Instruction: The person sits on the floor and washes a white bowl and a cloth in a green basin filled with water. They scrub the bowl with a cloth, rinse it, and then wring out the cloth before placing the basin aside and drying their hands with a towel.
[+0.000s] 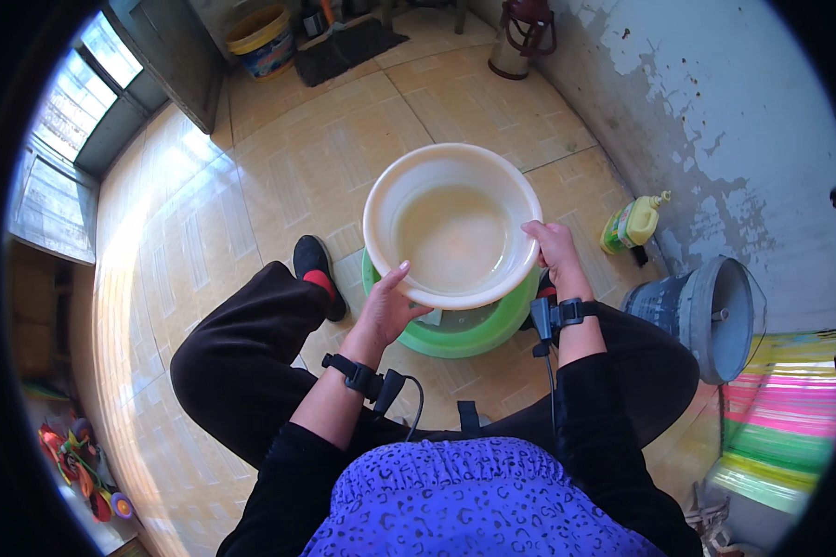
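A pale plastic basin (453,160) with cloudy water in it is gripped at the rim by both my hands. My left hand (388,306) holds its lower left edge, the thumb over the rim. At the right edge is my right hand (556,252), thumb on the rim and fingers beneath it. Below the pale basin, partly hidden by it, a green basin (460,344) stands on the floor between my feet. Some water shows in the green basin, and a pale item lies at its left side. Both wrists carry black straps with cabled devices.
A yellow-green detergent bottle (630,224) and a grey bucket lying on its side (728,320) are by the right wall. Farther off are a yellow-rimmed bucket (261,45), a dark mat (348,52) and a thermos flask (517,42). A door (174,56) stands ajar at upper left.
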Tool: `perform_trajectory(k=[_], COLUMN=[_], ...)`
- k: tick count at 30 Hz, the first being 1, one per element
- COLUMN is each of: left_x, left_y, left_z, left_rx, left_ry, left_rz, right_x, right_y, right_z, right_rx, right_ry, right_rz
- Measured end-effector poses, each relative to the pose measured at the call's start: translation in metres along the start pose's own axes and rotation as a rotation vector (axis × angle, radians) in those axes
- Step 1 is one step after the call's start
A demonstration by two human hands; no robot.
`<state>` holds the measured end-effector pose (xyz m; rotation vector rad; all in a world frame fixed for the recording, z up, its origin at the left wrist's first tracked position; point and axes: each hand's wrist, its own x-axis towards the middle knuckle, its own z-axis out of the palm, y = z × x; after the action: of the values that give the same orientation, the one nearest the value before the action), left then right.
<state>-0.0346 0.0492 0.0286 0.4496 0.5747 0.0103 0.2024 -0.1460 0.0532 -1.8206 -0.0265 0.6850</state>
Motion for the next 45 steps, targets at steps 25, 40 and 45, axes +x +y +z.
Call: perform_trajectory(k=[25,40,45], left_x=[-0.016,-0.01,-0.006], left_y=[-0.018,-0.008,-0.003], left_z=[0.022,0.01,-0.001], left_rx=[0.948,0.676,0.767], left_ry=[0.049,0.13,0.293], left_rz=[0.544,0.658,0.663], right_x=[-0.016,-0.025,0.0], right_y=[0.038,0.045,0.039], right_z=[0.08,0.104,0.087], right_rx=[-1.15,-0.634,0.024], right_ry=[0.272,-0.046,0.05], right_rz=[-0.636,-0.391,-0.444])
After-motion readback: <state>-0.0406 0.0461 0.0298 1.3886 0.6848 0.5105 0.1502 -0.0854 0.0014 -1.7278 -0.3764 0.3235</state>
